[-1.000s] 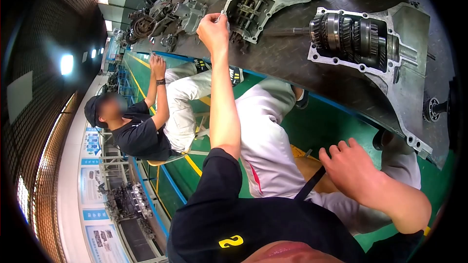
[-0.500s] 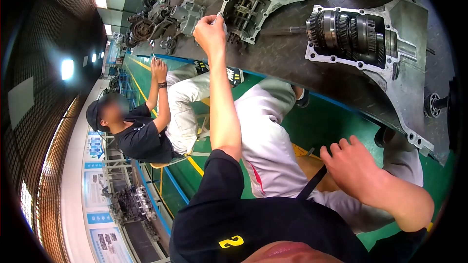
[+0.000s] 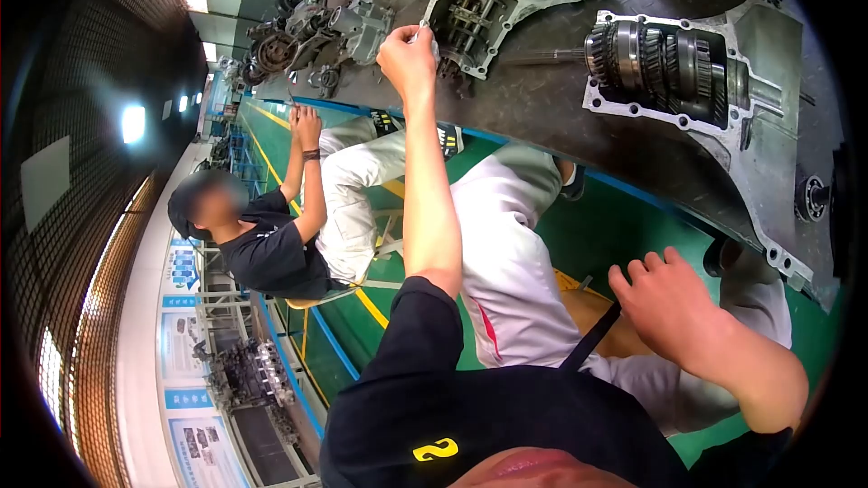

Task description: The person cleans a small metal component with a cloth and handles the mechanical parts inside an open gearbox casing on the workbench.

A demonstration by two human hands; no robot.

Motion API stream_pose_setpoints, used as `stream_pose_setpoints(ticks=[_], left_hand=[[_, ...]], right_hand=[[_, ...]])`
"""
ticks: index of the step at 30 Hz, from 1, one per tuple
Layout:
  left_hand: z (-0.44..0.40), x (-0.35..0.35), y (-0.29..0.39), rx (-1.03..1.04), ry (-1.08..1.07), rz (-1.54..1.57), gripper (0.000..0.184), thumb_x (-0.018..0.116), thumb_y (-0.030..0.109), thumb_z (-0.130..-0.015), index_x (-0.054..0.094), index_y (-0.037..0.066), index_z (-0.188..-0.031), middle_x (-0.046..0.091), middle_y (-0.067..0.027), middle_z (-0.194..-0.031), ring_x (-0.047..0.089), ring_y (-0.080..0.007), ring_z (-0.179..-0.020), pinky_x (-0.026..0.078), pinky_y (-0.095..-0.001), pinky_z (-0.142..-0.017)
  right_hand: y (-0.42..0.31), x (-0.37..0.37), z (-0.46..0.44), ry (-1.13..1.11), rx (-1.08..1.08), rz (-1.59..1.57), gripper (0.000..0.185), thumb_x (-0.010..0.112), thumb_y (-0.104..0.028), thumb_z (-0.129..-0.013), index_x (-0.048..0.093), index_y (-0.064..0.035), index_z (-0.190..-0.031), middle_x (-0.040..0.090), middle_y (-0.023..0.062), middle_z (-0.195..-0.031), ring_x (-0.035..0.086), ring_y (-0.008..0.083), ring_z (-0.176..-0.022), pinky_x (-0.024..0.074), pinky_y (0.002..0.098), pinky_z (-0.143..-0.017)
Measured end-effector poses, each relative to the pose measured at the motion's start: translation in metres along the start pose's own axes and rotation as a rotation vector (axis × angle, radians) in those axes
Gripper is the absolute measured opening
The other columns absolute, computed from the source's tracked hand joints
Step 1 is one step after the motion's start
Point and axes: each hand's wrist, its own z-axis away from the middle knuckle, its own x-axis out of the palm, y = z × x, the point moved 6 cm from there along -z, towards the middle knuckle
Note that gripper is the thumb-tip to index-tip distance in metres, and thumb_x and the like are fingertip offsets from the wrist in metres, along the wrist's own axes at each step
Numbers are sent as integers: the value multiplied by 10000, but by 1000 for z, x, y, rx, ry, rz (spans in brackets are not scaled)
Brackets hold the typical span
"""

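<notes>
At the flange of an open metal housing (image 3: 523, 14), my left hand (image 3: 409, 59) is closed in a pinch on a small whitish thing, too hidden to name. Shafts and forks show inside that housing. My right hand (image 3: 667, 303) is over my lap near a black strap (image 3: 592, 334). Its fingers are loosely bent and apart, with nothing seen in them. A second housing (image 3: 759, 140) lies to the right on the dark bench, with a gear set (image 3: 653, 63) in it.
More metal castings (image 3: 362, 27) lie at the bench's upper left. A bearing on a shaft (image 3: 814, 199) is at the right. A seated person (image 3: 271, 248) in a dark shirt and cap holds a thin tool near the bench. An engine (image 3: 244, 375) stands on a rack at lower left.
The view has shifted slightly, moving most things rightward in the picture. My left hand stays pinched at the housing's edge, and my right hand keeps nearly the same pose.
</notes>
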Motion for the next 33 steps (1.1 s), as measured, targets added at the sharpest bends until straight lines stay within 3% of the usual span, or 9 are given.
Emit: stream_pose_setpoints(ticks=[4,7,14,18,22,24,33], left_hand=[[5,-8,4,-30,-64,90,271,755,204,-803,752,-44,-912,728,-127,-744,675,-153,-676,529,-301,-661],[5,-10,0,-18,-54,123,240,746,194,-791,750,-22,-895,710,-159,-717,677,-222,-659,523,-344,-692],[5,-21,3,-34,-26,160,256,766,199,-811,750,-34,-916,719,-127,-743,651,-152,-667,515,-311,-669],[-3,-17,-10,-13,14,322,234,755,156,-827,737,-50,-935,731,-118,-798,661,-156,-690,527,-306,-698],[-7,-4,11,62,0,287,213,759,147,-830,734,-43,-923,724,-111,-840,666,-164,-723,525,-307,-711],[-8,-2,25,145,38,267,242,779,181,-833,739,-35,-934,714,-63,-777,632,-102,-689,505,-254,-666],[-9,11,38,202,99,142,222,779,178,-815,744,-17,-916,732,-100,-822,667,-156,-704,529,-301,-696]], right_hand=[[0,1,2,6,-6,-1,630,739,-149,-703,547,16,-1280,656,114,-1010,625,255,-975,447,348,-864],[0,0,3,-2,-8,12,601,725,-147,-719,554,16,-1272,657,113,-1003,626,255,-973,447,350,-858],[0,-1,0,5,-10,-10,547,692,-143,-751,567,17,-1259,659,112,-991,628,251,-961,445,349,-852],[0,-1,0,14,-13,-2,540,697,-146,-747,576,19,-1247,660,113,-987,630,251,-956,445,344,-852],[1,0,-2,20,-16,3,531,699,-145,-744,584,25,-1234,665,117,-988,633,252,-958,448,344,-849],[2,1,-3,29,-7,7,522,698,-144,-744,587,25,-1226,667,117,-984,634,252,-957,449,346,-847],[1,-2,1,59,4,-22,442,674,-164,-774,613,19,-1171,671,112,-950,635,248,-931,450,363,-874]])
